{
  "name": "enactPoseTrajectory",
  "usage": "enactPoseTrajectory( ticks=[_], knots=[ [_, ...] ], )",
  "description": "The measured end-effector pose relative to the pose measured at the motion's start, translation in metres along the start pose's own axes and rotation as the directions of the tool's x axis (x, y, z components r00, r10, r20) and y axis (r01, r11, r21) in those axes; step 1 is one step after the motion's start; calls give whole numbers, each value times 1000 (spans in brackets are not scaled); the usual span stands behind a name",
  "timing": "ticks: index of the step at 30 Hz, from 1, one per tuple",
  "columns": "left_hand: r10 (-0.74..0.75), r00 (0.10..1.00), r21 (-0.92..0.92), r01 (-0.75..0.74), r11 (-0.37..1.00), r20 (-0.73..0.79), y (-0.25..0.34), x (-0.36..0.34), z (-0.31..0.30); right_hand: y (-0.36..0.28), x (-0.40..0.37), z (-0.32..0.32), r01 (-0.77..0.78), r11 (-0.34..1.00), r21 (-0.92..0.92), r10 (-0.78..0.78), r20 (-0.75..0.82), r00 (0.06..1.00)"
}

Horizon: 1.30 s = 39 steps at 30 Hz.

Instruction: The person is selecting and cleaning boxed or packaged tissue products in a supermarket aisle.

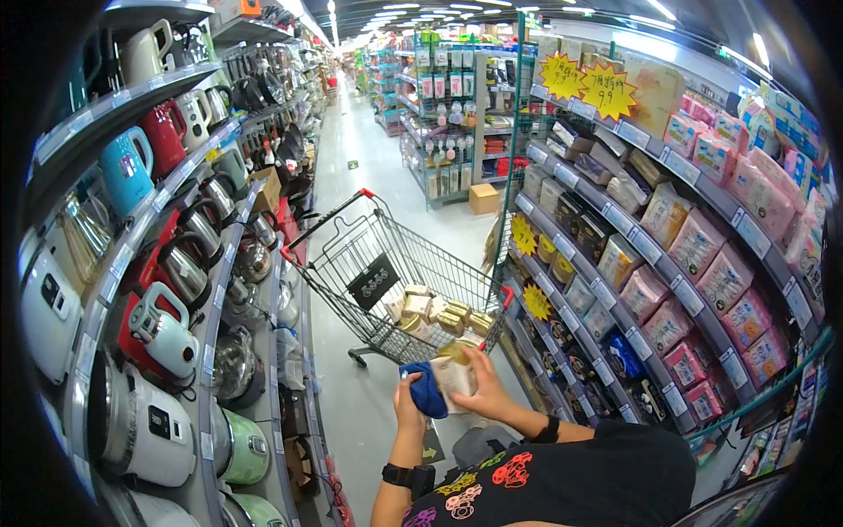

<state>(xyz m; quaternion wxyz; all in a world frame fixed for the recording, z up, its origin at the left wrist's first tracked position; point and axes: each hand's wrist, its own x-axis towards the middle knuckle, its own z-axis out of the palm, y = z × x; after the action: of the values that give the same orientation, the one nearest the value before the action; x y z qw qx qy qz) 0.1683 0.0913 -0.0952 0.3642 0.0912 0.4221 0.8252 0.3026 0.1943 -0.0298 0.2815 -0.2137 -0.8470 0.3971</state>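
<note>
My left hand (pixel 407 406), with a dark watch on its wrist, is closed on a blue cloth (pixel 427 391). The cloth lies against the side of a pale, soft-looking pack (pixel 452 378) with a yellowish top end. Around the other side of that pack, the fingers of my right hand (pixel 486 388) are wrapped. Both hands are in front of my body, just short of a wire shopping cart (pixel 320 230). Inside the cart lie several similar cream and gold packs (pixel 421 306). The print on the held pack is too small to read.
Shelves on the left carry kettles (pixel 128 167) and rice cookers (pixel 149 426). Tissue packs (pixel 698 241) fill the shelves at right, under yellow star-shaped price signs (pixel 608 91). A cardboard box (pixel 483 198) stands on the floor beyond the cart, near a long aisle (pixel 351 149).
</note>
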Motion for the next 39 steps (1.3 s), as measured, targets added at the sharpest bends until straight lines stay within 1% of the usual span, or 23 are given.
enactPoseTrajectory(
  ticks=[2,3,6,10,11,14,15,19,22,24,25,26,27,28,30,31,32,34,35,36,37,38,39],
  knots=[
    [-54,998,-190,51,980,-13,9,10,9,8,9,-14,-50,998,26,50,16,999],
    [-51,998,-209,58,976,39,15,14,16,8,12,-20,-80,995,59,77,51,996],
    [-28,989,-269,67,961,146,24,24,46,13,22,-30,-48,999,1,48,88,995],
    [-44,946,-238,125,963,321,-5,70,44,21,54,-44,-45,996,75,48,-51,998],
    [-102,964,-177,148,973,246,-7,77,52,31,62,-47,-27,996,80,34,-88,996],
    [-232,888,8,249,968,397,-5,102,66,57,93,-58,-57,988,145,79,-152,985],
    [-288,902,70,280,957,323,-5,108,77,60,105,-64,-49,989,139,71,-156,985],
    [-318,896,101,301,948,311,-29,154,93,65,152,-91,15,996,91,4,-204,979],
    [-260,929,-5,270,963,263,-24,191,118,66,182,-110,83,997,6,-80,-178,981],
    [-161,952,-189,214,958,261,-28,223,128,75,194,-116,165,984,-61,-172,-124,977],
    [-127,964,-235,183,955,234,-12,224,150,82,196,-117,207,971,-123,-218,-75,973],
    [-145,965,-269,201,942,217,-10,236,155,82,195,-121,202,967,-153,-213,-62,975],
    [-139,935,-291,240,926,327,-14,250,153,80,194,-126,189,964,-187,-202,-55,978],
    [-178,943,-213,242,947,280,-5,246,176,80,190,-132,169,960,-221,-185,-52,981],
    [-316,878,-160,392,906,361,-8,245,200,90,177,-140,63,988,-140,-87,-171,981],
    [-406,793,-77,489,869,454,-18,250,203,93,169,-144,-8,994,-108,-20,-257,966],
    [-513,708,27,574,818,485,-26,252,208,96,162,-147,-72,995,-71,43,-340,939],
    [-725,537,376,624,685,432,-52,253,214,109,147,-154,-162,977,-138,57,-562,825],
    [-801,425,456,665,592,422,-68,254,213,109,136,-156,-228,973,-38,150,-648,747],
    [-807,194,531,664,527,558,-71,254,218,106,127,-159,-276,959,62,235,-717,656],
    [-795,93,590,620,518,600,-74,249,223,96,119,-161,-280,948,150,287,-778,558],
    [-774,-9,640,568,518,634,-78,245,229,99,107,-159,-305,940,151,294,-811,505],
    [-773,-18,684,479,550,634,-82,242,232,97,97,-156,-363,919,152,311,-844,436]
  ],
)
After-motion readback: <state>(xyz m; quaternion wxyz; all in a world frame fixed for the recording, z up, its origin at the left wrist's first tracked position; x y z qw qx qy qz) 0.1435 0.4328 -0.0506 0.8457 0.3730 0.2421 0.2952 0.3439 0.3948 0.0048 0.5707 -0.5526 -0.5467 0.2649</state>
